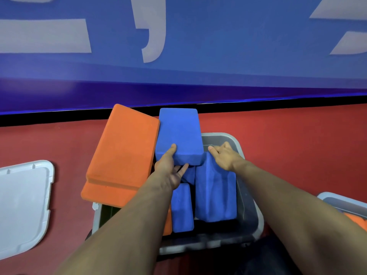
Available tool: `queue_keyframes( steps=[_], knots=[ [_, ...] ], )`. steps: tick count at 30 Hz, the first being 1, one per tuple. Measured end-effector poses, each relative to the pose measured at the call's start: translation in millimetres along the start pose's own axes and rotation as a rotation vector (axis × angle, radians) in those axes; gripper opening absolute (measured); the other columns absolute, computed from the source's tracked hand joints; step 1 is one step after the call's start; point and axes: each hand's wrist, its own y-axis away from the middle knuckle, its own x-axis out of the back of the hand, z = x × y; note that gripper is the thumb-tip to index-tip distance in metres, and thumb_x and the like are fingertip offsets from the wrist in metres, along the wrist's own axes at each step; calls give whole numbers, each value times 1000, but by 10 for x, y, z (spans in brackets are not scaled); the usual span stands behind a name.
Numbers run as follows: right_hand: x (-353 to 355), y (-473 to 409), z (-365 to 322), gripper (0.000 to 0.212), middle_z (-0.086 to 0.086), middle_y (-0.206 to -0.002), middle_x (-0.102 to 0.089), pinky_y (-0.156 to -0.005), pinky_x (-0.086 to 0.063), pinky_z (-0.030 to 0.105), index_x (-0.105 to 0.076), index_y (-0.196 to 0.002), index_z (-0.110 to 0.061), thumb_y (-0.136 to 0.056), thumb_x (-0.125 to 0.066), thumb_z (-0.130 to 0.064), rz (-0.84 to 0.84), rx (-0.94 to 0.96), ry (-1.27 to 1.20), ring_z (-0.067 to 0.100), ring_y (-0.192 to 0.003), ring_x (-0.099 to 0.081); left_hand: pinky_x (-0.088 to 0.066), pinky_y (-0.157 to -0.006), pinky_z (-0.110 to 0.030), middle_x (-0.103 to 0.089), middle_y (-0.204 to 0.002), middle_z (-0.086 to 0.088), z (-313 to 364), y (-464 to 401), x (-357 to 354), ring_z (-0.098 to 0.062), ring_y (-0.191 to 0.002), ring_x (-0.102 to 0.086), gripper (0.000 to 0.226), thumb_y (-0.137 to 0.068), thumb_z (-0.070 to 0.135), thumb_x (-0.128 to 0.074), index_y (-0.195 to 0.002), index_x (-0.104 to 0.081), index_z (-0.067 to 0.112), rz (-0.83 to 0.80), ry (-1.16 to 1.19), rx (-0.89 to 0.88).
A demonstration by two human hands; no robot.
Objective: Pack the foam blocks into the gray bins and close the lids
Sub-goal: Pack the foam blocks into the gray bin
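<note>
Left hand (pixel 170 171) grips blue block (pixel 178 133) (over gray bin (pixel 256 221)).

From my seat the blue block (pixel 178 133) and the orange blocks (pixel 123 147) looked like matt, finely grained foam. The gray bin (pixel 248 213) and the pale lid (pixel 23 205) were smooth plastic with a faint sheen.

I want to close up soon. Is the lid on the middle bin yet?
Off. The bin is open-topped with blocks showing; a lid lies on the floor left.
</note>
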Motion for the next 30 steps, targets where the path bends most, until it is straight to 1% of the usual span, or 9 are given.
queue_keyframes(
  steps=[2,5,9,12,17,23,25,27,30],
  knots=[
    [2,85,25,70,7,-156,-21,-110,-41,55,-54,-139,-29,-96,-22,-74,-37,-104,5,36,-129,-49,-60,-89,-42,-70,-117,-12,2,12,-13,-29,-105,-68,39,-87,30,-80,-118,-66,12,-2,12,8],
    [0,249,-8,84,6,-159,-15,-91,-56,55,-50,-138,-28,-81,-36,-88,-94,-215,-5,35,-124,-51,-62,-83,-39,-69,-119,-11,-4,31,-29,-28,-106,-68,44,-87,31,-79,-124,-63,13,-6,19,9],
    [-2,369,-123,119,9,-165,-3,-99,-52,56,-26,-158,-29,-63,-53,-95,-28,-336,-29,39,-135,-46,-62,-79,-39,-69,-120,-12,-4,79,-24,-28,-106,-68,46,-87,31,-79,-126,-62,14,-9,30,2],
    [6,450,-142,126,7,-163,-2,-98,-52,57,-19,-160,-30,-59,-56,-95,5,-413,-130,41,-135,-45,-61,-82,-42,-67,-122,-13,-13,132,-10,-31,-110,-67,48,-88,32,-78,-127,-60,12,-23,11,14],
    [-5,556,-87,98,12,-151,-19,-70,-63,51,-40,-150,-17,-74,-73,-70,41,-496,-232,37,-97,-53,-54,-96,-48,-54,-143,-17,-111,168,57,-35,-130,-55,62,-91,34,-74,-143,-48,11,17,-127,89],
    [5,586,-56,65,15,-135,-42,-48,-59,52,-57,-123,-11,-69,-78,-41,70,-476,-412,34,-86,-59,-51,-101,-47,-51,-147,-18,-188,143,126,-35,-132,-53,58,-100,29,-64,-148,-42,5,68,-229,86],
    [-30,541,-34,70,12,-137,-36,-56,-62,49,-54,-127,-17,-70,-78,-49,49,-470,-416,33,-97,-57,-50,-95,-44,-52,-145,-19,-198,131,128,-35,-131,-54,53,-102,26,-59,-146,-41,3,90,-256,83],
    [-72,517,-25,81,9,-139,-27,-81,-61,51,-54,-134,-26,-67,-71,-69,23,-487,-335,36,-114,-52,-48,-99,-45,-51,-146,-20,-212,124,139,-35,-132,-53,52,-104,26,-57,-148,-40,3,115,-274,97],
    [-66,594,-92,74,10,-163,-10,-120,-28,48,-42,-151,-36,-86,-48,-71,-43,-395,-104,40,-146,-26,-47,-104,-46,-50,-147,-19,-218,126,135,-35,-133,-52,56,-102,28,-59,-149,-40,4,119,-282,108]
  ],
)
